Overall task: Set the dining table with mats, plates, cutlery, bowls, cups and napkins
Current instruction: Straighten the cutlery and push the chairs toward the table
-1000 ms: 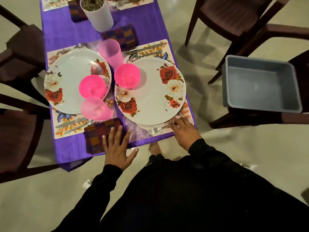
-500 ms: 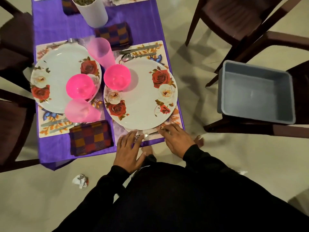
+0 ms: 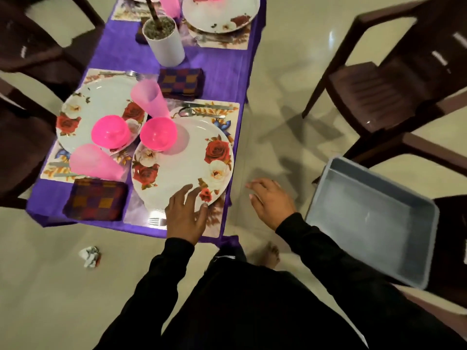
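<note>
Roses in red and cream ring the white plate at the near right corner of the purple tablecloth, where it lies on a floral mat. Your left hand rests flat on its near rim, fingers spread, gripping nothing. Your right hand hovers beyond the table edge, open and empty. A pink bowl sits on the plate's far left rim.
</note>
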